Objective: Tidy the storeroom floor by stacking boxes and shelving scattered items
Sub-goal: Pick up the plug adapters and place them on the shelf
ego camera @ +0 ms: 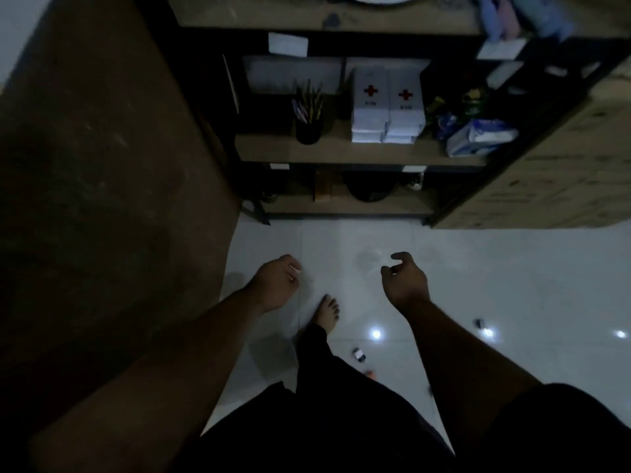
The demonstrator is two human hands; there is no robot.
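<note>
Clutter first: big cardboard box fills the left side and reaches the left post of the shelf unit at the far end. Second cardboard box butts the unit's right post. I see a lane of floor between them, with a bare foot standing in it.

Two strays lie on the tiles near me. Small black-and-white item sits just right of the dark trouser leg; small dark item is further right, well apart.

Floor is glossy white tile with lamp glints on it. Room is dim.

Middle shelf holds:
- pen cup full of pencils, on the left
- two stacks of white red-cross boxes side by side, in the middle
- soft packets, on the right

Bottom shelf has a brown carton and a dark round thing, too dark for me to identify.

Left hand hangs over the floor with fingers curled under. There are pale slivers at the fingertips, and I can't tell if it grips anything. Right hand hangs level with it, fingers loosely curled, holding nothing.
</note>
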